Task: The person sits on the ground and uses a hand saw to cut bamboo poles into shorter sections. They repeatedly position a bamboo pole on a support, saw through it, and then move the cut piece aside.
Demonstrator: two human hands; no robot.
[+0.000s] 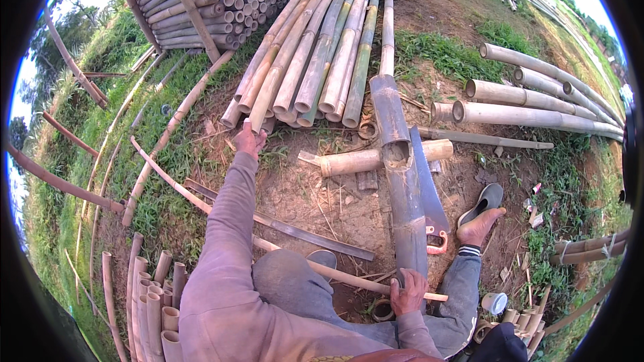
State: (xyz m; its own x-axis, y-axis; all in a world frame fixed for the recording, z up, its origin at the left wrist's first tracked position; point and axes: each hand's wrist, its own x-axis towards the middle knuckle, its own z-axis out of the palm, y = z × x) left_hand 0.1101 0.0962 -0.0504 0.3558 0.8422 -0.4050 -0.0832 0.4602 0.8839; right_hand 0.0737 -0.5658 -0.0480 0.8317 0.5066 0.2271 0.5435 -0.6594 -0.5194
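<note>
Ahead on the left, my left hand [249,141] is closed around the near end of a bamboo pole [267,98] at the edge of a pile. My right hand [408,292], fingers curled, lies at the near end of a thick grey bamboo length [406,211]. A long thin bamboo stick [355,281] passes under that hand, which appears to grip it. The grey length rests across a light bamboo crosspiece [352,162], meeting another dark bamboo section [389,108] there. Beside it stands a handsaw [431,191] with a reddish handle.
Bamboo poles [537,114] lie at the right; a large stack [228,7] rises behind. Short cut pieces [153,308] stand at lower left. A split bamboo strip [315,236] crosses the ground. A white tub [494,304] sits beside my right leg, its foot partly out of a shoe [484,202].
</note>
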